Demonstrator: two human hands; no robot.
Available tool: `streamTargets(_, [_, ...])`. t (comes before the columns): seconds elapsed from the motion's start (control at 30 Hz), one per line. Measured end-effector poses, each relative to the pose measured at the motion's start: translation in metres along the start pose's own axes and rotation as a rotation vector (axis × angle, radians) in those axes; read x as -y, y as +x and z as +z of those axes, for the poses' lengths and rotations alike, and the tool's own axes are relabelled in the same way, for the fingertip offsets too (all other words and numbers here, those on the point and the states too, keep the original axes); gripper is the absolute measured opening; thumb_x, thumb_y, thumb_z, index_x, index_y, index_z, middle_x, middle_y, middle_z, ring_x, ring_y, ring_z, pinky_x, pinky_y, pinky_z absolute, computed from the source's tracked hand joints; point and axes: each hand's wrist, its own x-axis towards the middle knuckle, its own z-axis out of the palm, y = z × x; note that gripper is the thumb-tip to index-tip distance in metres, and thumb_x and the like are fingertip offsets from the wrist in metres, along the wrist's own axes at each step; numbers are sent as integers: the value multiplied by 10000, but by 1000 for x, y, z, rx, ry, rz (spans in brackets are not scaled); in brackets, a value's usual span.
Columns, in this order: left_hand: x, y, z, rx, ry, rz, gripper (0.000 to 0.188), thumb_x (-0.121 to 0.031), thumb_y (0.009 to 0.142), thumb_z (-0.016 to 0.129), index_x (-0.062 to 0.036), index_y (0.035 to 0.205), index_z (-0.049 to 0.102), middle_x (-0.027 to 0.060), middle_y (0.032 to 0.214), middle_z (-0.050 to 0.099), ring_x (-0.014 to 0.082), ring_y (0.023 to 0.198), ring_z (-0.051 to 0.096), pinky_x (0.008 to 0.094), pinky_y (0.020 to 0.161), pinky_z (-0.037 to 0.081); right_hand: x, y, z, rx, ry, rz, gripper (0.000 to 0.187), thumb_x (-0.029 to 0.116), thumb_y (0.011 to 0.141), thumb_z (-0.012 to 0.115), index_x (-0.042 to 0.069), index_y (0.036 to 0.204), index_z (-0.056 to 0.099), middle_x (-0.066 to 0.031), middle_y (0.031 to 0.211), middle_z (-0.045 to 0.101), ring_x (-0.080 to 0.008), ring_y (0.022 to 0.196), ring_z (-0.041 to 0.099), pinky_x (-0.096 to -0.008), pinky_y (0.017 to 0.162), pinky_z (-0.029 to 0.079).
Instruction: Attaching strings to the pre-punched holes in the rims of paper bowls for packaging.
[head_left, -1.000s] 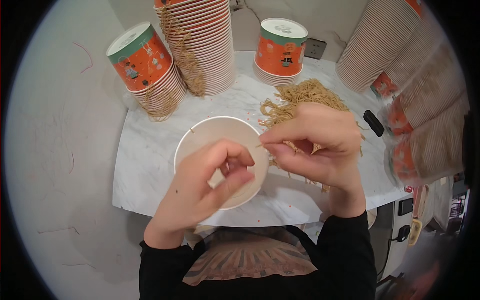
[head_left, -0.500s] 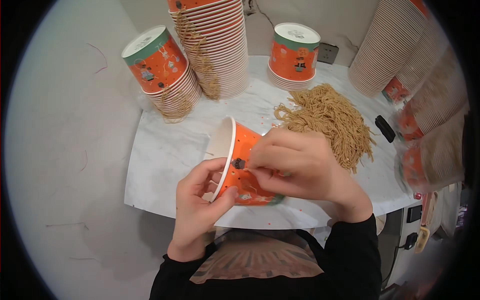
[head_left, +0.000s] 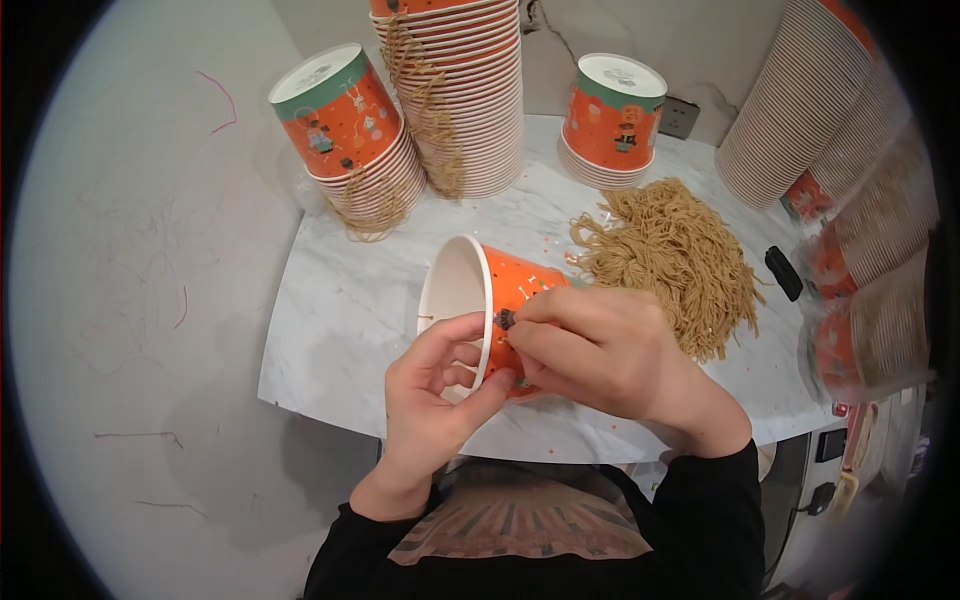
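An orange paper bucket [head_left: 515, 268] with a white rim and printed figures lies tipped on its side, its mouth turned left. My left hand [head_left: 430, 405] grips it by the rim, thumb outside and fingers at the mouth. Against the bucket's outer wall, just below the rim, the fingers of my right hand [head_left: 610, 345] are pinched together. Whatever is between those fingertips is too hidden to name. A short tan cord end [head_left: 428, 318] pokes out inside the bucket. Beyond my right hand lies a loose heap of tan cords [head_left: 675, 265].
Upside-down bucket stacks stand at the back: a short one [head_left: 345, 125], a tall one [head_left: 470, 110] with cord loops, and another [head_left: 612, 120]. More stacks [head_left: 780, 110] line the right, some in plastic. A black object [head_left: 783, 273] lies on the marbled table [head_left: 330, 330].
The view has shifted a little, moving the scene rightward. The bucket remains in my left hand, and my right hand stays pinched at its wall, slightly closer to the rim.
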Motion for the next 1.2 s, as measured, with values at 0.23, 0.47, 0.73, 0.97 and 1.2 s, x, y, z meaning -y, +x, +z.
streamTargets(0.23, [-3, 0, -8, 54, -214, -149, 318, 51, 938, 619, 98, 1252, 592, 155, 1118, 708, 183, 1023, 692, 319, 891, 568, -1, -3, 1, 8, -60, 7, 260, 150, 698, 758, 76, 918, 639, -23, 855, 594, -189, 725, 659, -321, 559, 535])
streamTargets(0.47, [16, 12, -11, 73, -352, -76, 230, 30, 986, 587, 98, 1201, 633, 145, 1091, 709, 179, 996, 692, 316, 908, 547, -3, -3, 2, 17, 3, 19, 282, 108, 691, 746, 55, 952, 654, -39, 891, 616, -217, 756, 667, -338, 586, 546])
streamTargets(0.73, [11, 5, -5, -36, 60, 52, 79, 40, 914, 667, 31, 992, 669, 106, 1014, 693, 164, 943, 672, 297, 814, 547, -5, -3, -3, 61, -18, 34, 289, 112, 691, 748, 71, 962, 655, -39, 890, 601, -217, 779, 661, -340, 609, 543])
streamTargets(0.97, [-16, 12, 6, -278, 916, 632, 136, -19, 803, 696, -67, 916, 638, 82, 1132, 643, 321, 1022, 622, 465, 1011, 409, -5, 2, -18, 135, -120, 114, 228, 129, 746, 756, 101, 950, 659, -36, 851, 598, -219, 763, 644, -349, 632, 535])
streamTargets(1.2, [-38, 24, 10, 161, 1035, 581, 210, -13, 810, 701, -72, 968, 576, 69, 974, 695, 238, 767, 684, 324, 668, 521, -4, 0, -23, 111, 590, 597, 112, 51, 848, 670, -2, 945, 679, -95, 781, 658, -231, 703, 635, -320, 690, 525])
